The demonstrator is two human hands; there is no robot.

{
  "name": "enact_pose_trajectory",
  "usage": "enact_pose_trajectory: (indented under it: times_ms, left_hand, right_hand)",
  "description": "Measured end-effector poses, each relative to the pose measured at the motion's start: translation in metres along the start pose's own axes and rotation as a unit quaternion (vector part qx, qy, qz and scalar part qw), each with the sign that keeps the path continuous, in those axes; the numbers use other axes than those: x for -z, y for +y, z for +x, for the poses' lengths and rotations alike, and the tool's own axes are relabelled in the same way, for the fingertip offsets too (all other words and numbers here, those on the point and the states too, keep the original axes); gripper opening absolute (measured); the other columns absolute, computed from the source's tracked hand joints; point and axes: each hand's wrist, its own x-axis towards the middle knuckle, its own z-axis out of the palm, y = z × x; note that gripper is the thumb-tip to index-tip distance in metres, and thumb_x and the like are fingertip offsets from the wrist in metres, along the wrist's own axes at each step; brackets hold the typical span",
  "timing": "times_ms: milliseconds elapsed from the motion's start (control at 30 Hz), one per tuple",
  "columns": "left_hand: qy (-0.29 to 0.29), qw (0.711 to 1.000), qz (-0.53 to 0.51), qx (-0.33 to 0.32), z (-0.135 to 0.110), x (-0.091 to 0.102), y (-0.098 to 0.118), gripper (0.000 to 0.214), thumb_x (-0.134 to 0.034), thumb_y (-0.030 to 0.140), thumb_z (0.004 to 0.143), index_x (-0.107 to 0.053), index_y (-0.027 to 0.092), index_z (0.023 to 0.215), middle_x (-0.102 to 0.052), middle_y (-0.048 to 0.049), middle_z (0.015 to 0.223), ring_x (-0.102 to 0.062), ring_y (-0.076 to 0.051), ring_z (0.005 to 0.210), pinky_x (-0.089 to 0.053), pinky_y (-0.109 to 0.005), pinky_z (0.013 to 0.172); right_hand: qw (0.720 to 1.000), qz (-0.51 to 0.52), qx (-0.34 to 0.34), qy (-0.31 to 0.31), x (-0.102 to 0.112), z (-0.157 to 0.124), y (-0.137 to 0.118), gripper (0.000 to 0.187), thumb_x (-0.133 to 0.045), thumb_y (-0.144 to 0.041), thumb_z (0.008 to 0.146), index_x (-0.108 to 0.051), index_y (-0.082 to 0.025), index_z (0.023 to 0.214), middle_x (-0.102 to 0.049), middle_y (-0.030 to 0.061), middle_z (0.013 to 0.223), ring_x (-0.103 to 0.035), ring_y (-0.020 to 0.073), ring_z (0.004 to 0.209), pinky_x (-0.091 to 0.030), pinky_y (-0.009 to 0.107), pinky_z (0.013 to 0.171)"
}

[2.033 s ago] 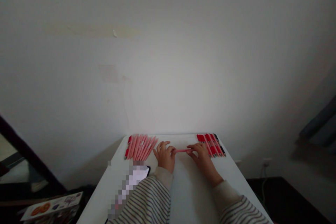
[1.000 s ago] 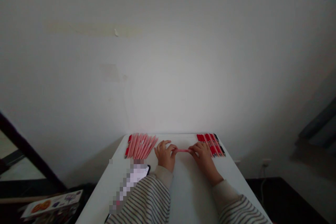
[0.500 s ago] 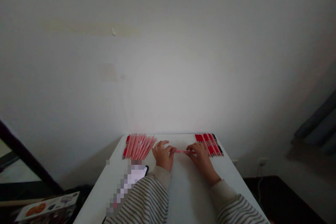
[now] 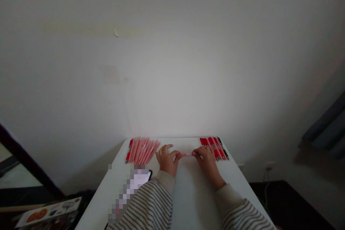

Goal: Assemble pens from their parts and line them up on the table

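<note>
A slim pink pen [image 4: 185,155] lies level between my two hands, over the middle of the white table [image 4: 192,194]. My left hand [image 4: 168,160] pinches its left end between thumb and forefinger, other fingers spread. At the opposite end, my right hand [image 4: 206,158] grips the pen with thumb and fingertips, which hide that tip. Just left of my left hand lies a fanned pile of pink pens [image 4: 142,151], with red ones at its edge. Beyond my right hand is a row of red, pink and black pens [image 4: 219,149], partly covered by that hand.
A phone [image 4: 134,187], its screen blurred out, lies by my left forearm. The wall [image 4: 172,79] rises directly behind the table's far edge. On the floor side at lower left is a printed box [image 4: 51,212]; a grey curtain [image 4: 329,133] hangs at right.
My right fingers have shifted slightly to the pen's right end, and a pale section of the pen now shows. My left hand keeps its pinch almost unmoved.
</note>
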Motion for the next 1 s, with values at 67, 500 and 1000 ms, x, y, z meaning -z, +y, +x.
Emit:
enact_pose_trajectory:
  times_ms: [67,500,1000]
  left_hand:
    - [0.0,1.0,-0.006,0.0,0.0004,-0.001,-0.0011,0.012,-0.068,0.043,0.074,-0.075,0.035,0.079,-0.062,-0.0028,0.12,-0.046,-0.028,0.12,-0.031,-0.056,0.103]
    - [-0.01,1.0,-0.013,0.019,0.0,-0.0003,0.0006,0.011,-0.066,0.039,0.077,-0.075,0.033,0.077,-0.062,-0.0035,0.118,-0.046,-0.029,0.12,-0.031,-0.057,0.102]
    - [-0.005,1.0,-0.013,0.019,0.0011,-0.0024,-0.0016,0.01,-0.067,0.037,0.077,-0.076,0.034,0.078,-0.067,-0.0012,0.114,-0.049,-0.028,0.117,-0.032,-0.054,0.1]
  right_hand:
    - [1.0,0.0,-0.007,0.004,0.0001,-0.0007,-0.0003,0.023,-0.052,-0.036,0.091,-0.069,-0.024,0.08,-0.068,0.0014,0.081,-0.055,0.0223,0.091,-0.028,0.045,0.099]
    - [1.0,0.001,0.02,0.011,-0.0002,-0.0015,0.0032,0.02,-0.055,-0.041,0.089,-0.066,-0.025,0.092,-0.068,0.0023,0.092,-0.057,0.0217,0.096,-0.03,0.044,0.101]
    - [0.999,-0.023,0.027,0.031,0.0012,-0.0005,0.0028,0.021,-0.055,-0.038,0.089,-0.065,-0.029,0.105,-0.066,0.0044,0.099,-0.051,0.0254,0.104,-0.034,0.044,0.095]
